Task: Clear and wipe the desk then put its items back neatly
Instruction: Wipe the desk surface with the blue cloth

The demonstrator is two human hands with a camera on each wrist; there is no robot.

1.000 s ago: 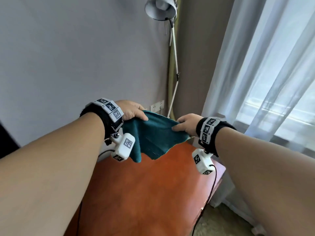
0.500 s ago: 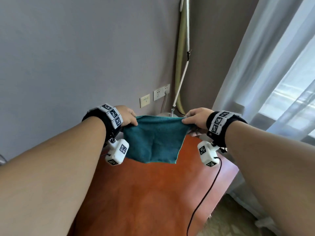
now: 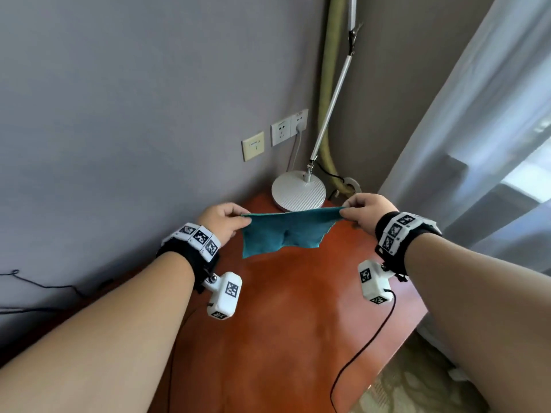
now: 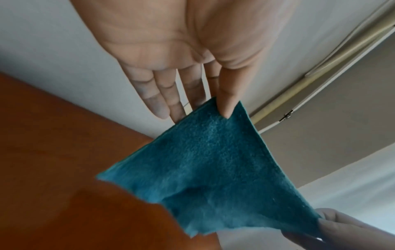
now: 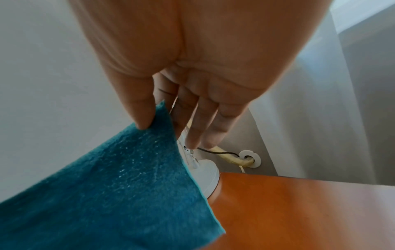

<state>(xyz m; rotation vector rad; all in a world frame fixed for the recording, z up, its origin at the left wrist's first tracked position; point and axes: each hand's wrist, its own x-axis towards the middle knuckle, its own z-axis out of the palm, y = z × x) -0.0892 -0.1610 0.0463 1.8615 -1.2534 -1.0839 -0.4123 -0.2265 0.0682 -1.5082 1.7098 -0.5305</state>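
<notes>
Teal cloth (image 3: 286, 234) stretched between left hand (image 3: 222, 219), right hand (image 3: 365, 211), above desk (image 3: 298, 323)

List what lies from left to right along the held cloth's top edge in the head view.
Left hand pinching one corner → teal cloth stretched above the desk → right hand pinching the other corner → sheer curtain. The lamp base sits behind the cloth, so it has no place in the order.

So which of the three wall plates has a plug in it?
The rightmost white socket, nearest the lamp pole; the middle socket and beige plate are unplugged.
</notes>
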